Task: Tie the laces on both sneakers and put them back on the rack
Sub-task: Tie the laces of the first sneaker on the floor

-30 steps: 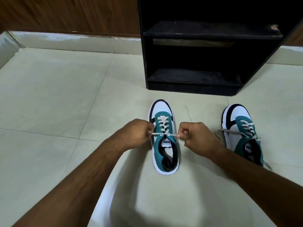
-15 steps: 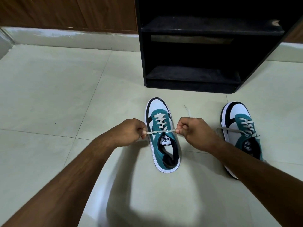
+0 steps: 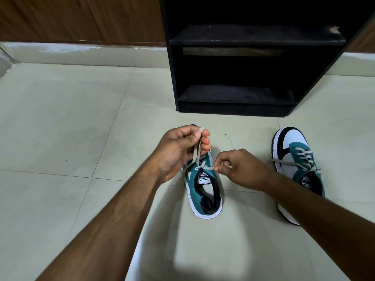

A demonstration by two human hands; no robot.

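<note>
Two teal, white and black sneakers stand on the tiled floor, toes toward the black rack (image 3: 233,110). The left sneaker (image 3: 205,191) is at centre, its toe hidden behind my left hand (image 3: 178,151). That hand is raised over the shoe and pinches a folded loop of the beige lace (image 3: 197,151) between thumb and fingers. My right hand (image 3: 241,169) sits just right of the shoe's top eyelets and pinches the other lace end, which runs taut to the eyelet. The right sneaker (image 3: 292,159) lies further right, partly under my right forearm, its laces loose.
The rack has two dark shelves with nothing on them. A wooden wall panel (image 3: 81,19) and a pale skirting run along the back. A thin thread-like strand (image 3: 230,139) lies on the floor between the shoes.
My left hand has lifted up and forward over the shoe's toe, drawing its lace end into a raised loop. My right hand has stayed close to the eyelets, still pinching its end.
</note>
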